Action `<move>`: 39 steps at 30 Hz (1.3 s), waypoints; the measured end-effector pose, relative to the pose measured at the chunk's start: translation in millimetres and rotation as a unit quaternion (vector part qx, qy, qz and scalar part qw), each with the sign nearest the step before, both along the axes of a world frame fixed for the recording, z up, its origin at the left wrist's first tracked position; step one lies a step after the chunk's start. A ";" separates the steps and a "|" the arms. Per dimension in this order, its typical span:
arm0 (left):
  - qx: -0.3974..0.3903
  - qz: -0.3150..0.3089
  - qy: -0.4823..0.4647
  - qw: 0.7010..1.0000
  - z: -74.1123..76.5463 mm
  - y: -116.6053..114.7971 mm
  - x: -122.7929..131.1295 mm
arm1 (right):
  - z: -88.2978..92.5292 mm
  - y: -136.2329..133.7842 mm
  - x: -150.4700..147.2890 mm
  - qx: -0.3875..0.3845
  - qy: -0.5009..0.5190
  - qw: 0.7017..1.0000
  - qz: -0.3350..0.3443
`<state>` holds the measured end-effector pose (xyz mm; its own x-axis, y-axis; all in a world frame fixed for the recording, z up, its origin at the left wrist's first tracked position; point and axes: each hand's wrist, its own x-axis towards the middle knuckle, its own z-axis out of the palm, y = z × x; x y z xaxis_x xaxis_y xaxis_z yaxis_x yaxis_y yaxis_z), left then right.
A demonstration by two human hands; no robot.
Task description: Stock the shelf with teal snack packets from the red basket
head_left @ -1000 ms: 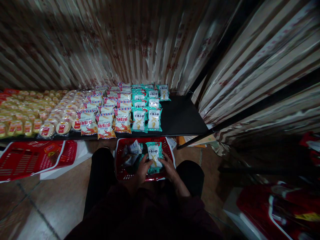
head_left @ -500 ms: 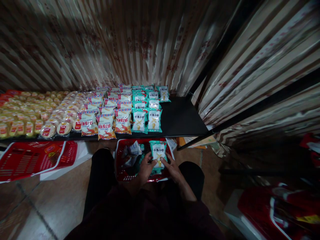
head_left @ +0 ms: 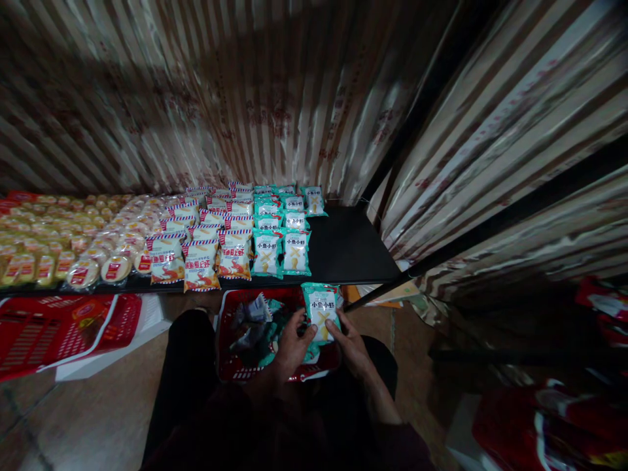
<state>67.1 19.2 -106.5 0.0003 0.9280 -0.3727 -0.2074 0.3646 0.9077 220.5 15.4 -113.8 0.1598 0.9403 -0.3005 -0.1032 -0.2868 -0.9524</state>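
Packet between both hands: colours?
Packet: teal and white, with some yellow, clearest in the head view.

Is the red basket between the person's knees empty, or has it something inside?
Not empty: grey packets and teal packets show inside the basket. How deep they lie, I cannot tell.

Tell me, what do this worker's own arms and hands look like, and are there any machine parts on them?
No machine parts or cables show. The ungloved human left hand and right hand lead to slender, bare forearms. Dark, maroon-looking cloth sleeves cover the arms above; dim light hides finer detail.
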 end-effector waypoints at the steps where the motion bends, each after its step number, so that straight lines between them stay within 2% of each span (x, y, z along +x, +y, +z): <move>1: 0.004 -0.007 0.000 1.000 2.8 2.4 2.4 | 3.2 1.9 2.1 -0.009 0.014 1.000 -0.003; 3: 0.008 -0.012 -0.003 1.000 7.2 7.5 7.1 | 10.9 6.1 5.5 -0.033 0.042 0.998 -0.012; 7: 0.021 -0.002 -0.016 1.000 12.7 19.4 16.7 | 23.5 16.6 11.7 -0.011 0.044 0.999 -0.009; 13: 0.063 0.008 -0.026 0.998 27.0 39.1 32.8 | 28.6 39.4 23.1 0.023 0.004 0.999 -0.028; 16: 0.088 0.007 0.008 0.996 32.9 48.0 40.2 | 31.5 51.5 29.2 0.041 -0.016 0.999 -0.032; 21: 0.091 0.012 0.090 0.992 34.6 61.3 49.8 | 36.1 70.1 39.3 0.033 -0.033 0.998 -0.038; 28: 0.145 -0.024 0.219 0.965 39.6 79.3 66.0 | 48.7 96.7 48.7 0.037 -0.062 0.997 -0.024; 33: 0.180 -0.021 0.270 0.946 52.5 97.0 78.9 | 62.1 124.6 56.4 0.056 -0.061 0.997 -0.003; 39: 0.197 -0.024 0.329 0.923 70.8 127.3 96.6 | 65.5 170.9 63.1 0.087 -0.070 0.994 0.003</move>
